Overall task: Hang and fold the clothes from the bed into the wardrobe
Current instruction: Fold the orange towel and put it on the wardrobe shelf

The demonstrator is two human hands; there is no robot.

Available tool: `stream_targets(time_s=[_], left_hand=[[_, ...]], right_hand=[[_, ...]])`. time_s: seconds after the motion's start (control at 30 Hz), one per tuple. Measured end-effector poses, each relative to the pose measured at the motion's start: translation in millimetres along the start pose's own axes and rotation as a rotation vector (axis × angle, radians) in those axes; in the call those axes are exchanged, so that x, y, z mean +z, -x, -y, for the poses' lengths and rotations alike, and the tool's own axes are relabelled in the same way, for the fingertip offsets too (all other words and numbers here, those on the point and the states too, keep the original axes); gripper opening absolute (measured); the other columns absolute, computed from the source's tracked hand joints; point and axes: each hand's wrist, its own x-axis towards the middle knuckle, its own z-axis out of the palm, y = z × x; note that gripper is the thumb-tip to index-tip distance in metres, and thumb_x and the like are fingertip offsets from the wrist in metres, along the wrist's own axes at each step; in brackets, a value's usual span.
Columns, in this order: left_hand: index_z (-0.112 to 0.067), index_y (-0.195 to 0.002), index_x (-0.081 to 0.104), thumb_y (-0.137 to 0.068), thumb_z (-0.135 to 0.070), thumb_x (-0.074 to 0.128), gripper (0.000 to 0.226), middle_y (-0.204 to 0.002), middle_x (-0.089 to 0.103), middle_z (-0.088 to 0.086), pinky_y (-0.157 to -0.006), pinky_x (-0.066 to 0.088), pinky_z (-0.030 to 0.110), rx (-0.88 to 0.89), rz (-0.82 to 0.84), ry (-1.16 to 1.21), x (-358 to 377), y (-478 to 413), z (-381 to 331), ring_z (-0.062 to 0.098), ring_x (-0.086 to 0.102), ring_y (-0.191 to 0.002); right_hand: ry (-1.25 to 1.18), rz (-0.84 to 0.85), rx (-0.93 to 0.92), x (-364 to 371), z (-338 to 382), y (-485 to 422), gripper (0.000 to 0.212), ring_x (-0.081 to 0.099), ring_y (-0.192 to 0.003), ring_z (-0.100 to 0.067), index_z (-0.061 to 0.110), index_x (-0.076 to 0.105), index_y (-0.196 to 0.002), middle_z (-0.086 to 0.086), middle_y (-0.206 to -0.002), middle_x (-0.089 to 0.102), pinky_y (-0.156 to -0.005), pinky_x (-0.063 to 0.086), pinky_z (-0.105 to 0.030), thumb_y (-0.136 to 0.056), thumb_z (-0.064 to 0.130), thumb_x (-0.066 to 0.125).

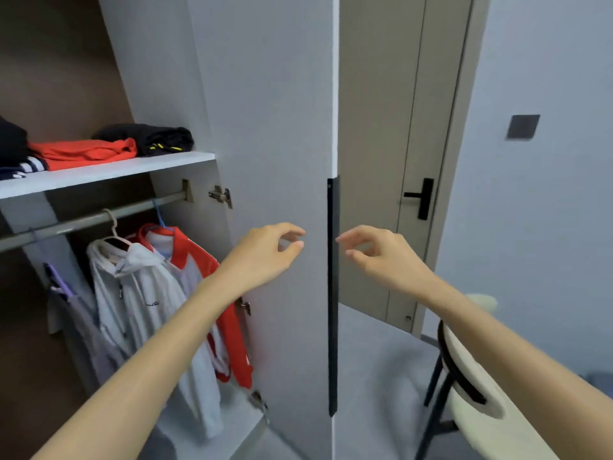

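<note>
The wardrobe (66, 61) is standing open, and its grey door (275, 161) is swinging out edge-on toward the camera. It looks like a stiff, flat panel that should move easily on its hinges. The long black handle strip (332, 293) down its edge is the natural place to take hold.

Inside, the clothes are sitting in two places. A white hooded jacket (149, 303), a red-and-white top (232, 343) and a grey garment (83, 330) are hanging from the rail (83, 222). A red piece (86, 152) and a black one (156, 137) are lying folded on the shelf (109, 172). All of it looks soft, light and limp, so it is best lifted by the hanger hook or the shoulders. The bed is not showing.

The left hand (265, 254) and right hand (381, 257) are hovering on either side of the strip — fingers loosely curled, grasping nothing.
</note>
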Motion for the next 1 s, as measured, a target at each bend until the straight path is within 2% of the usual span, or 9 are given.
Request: stream_targets(time_s=[0.13, 0.23, 0.4, 0.53, 0.7, 0.8, 0.9, 0.97, 1.0], left_hand=[[-0.031, -0.119, 0.062, -0.094, -0.031, 0.053, 0.027, -0.115, 0.065, -0.016, -0.094, 0.047, 0.032, 0.042, 0.086, 0.05, 61, 18, -62, 0.01, 0.061, -0.096], [-0.034, -0.118, 0.061, -0.094, -0.035, 0.051, 0.026, -0.111, 0.063, -0.018, -0.094, 0.048, 0.036, 0.081, 0.179, 0.09, 107, 31, -109, 0.008, 0.059, -0.092], [-0.035, -0.122, 0.058, -0.096, -0.038, 0.048, 0.028, -0.113, 0.062, -0.018, -0.093, 0.047, 0.037, 0.189, 0.319, 0.067, 173, 45, -186, 0.007, 0.057, -0.096], [-0.033, -0.124, 0.056, -0.096, -0.037, 0.047, 0.03, -0.116, 0.062, -0.017, -0.091, 0.048, 0.039, 0.268, 0.441, 0.069, 224, 47, -239, 0.013, 0.058, -0.102], [-0.031, -0.125, 0.057, -0.096, -0.035, 0.047, 0.031, -0.116, 0.061, -0.017, -0.078, 0.041, 0.026, 0.405, 0.597, 0.115, 301, 49, -289, 0.003, 0.055, -0.092], [-0.028, -0.124, 0.058, -0.096, -0.033, 0.048, 0.03, -0.12, 0.063, -0.013, -0.088, 0.048, 0.032, 0.474, 0.704, 0.15, 347, 49, -313, 0.012, 0.061, -0.099], [-0.028, -0.122, 0.06, -0.095, -0.032, 0.05, 0.029, -0.118, 0.065, -0.011, -0.09, 0.046, 0.031, 0.544, 0.789, 0.149, 389, 49, -334, 0.014, 0.06, -0.101], [-0.029, -0.122, 0.06, -0.094, -0.032, 0.05, 0.029, -0.118, 0.065, -0.01, -0.091, 0.046, 0.032, 0.585, 0.848, 0.151, 416, 50, -348, 0.015, 0.06, -0.102], [-0.028, -0.122, 0.06, -0.095, -0.032, 0.05, 0.03, -0.118, 0.065, -0.009, -0.091, 0.046, 0.032, 0.6, 0.876, 0.152, 429, 51, -354, 0.016, 0.06, -0.103]], right_hand=[[0.028, -0.005, 0.115, -47, -46, 78, 0.023, 0.062, -0.085, 0.001, 0.035, 0.065, -0.109, 0.022, -0.103, 0.065, -0.076, 0.047, -0.015, -0.091, 0.024, 0.056], [0.069, -0.015, 0.215, -82, -80, 140, 0.024, 0.058, -0.081, 0.006, 0.033, 0.065, -0.11, 0.022, -0.101, 0.064, -0.07, 0.039, 0.0, -0.091, 0.021, 0.056], [0.088, -0.056, 0.407, -132, -129, 228, 0.025, 0.061, -0.084, 0.0, 0.031, 0.064, -0.112, 0.017, -0.104, 0.065, -0.077, 0.05, -0.023, -0.092, 0.02, 0.054], [0.124, -0.141, 0.544, -162, -164, 290, 0.023, 0.058, -0.076, 0.008, 0.035, 0.064, -0.109, 0.02, -0.1, 0.066, -0.068, 0.044, -0.014, -0.091, 0.022, 0.056], [0.131, -0.246, 0.764, -181, -205, 354, 0.024, 0.065, -0.086, -0.008, 0.029, 0.067, -0.107, 0.016, -0.1, 0.069, -0.082, 0.047, -0.026, -0.089, 0.017, 0.058], [0.133, -0.284, 0.866, -186, -226, 384, 0.025, 0.062, -0.084, -0.006, 0.024, 0.067, -0.11, 0.012, -0.101, 0.069, -0.074, 0.044, -0.015, -0.089, 0.013, 0.057], [0.13, -0.352, 0.96, -190, -245, 412, 0.023, 0.059, -0.076, 0.006, 0.021, 0.067, -0.108, 0.012, -0.099, 0.067, -0.06, 0.039, -0.003, -0.089, 0.011, 0.057], [0.119, -0.399, 1.034, -191, -257, 431, 0.022, 0.059, -0.076, 0.01, 0.022, 0.068, -0.105, 0.011, -0.102, 0.068, -0.068, 0.046, -0.007, -0.089, 0.011, 0.057], [0.106, -0.414, 1.08, -192, -263, 440, 0.022, 0.061, -0.08, 0.006, 0.022, 0.068, -0.105, 0.01, -0.104, 0.068, -0.077, 0.05, -0.016, -0.089, 0.012, 0.057]])
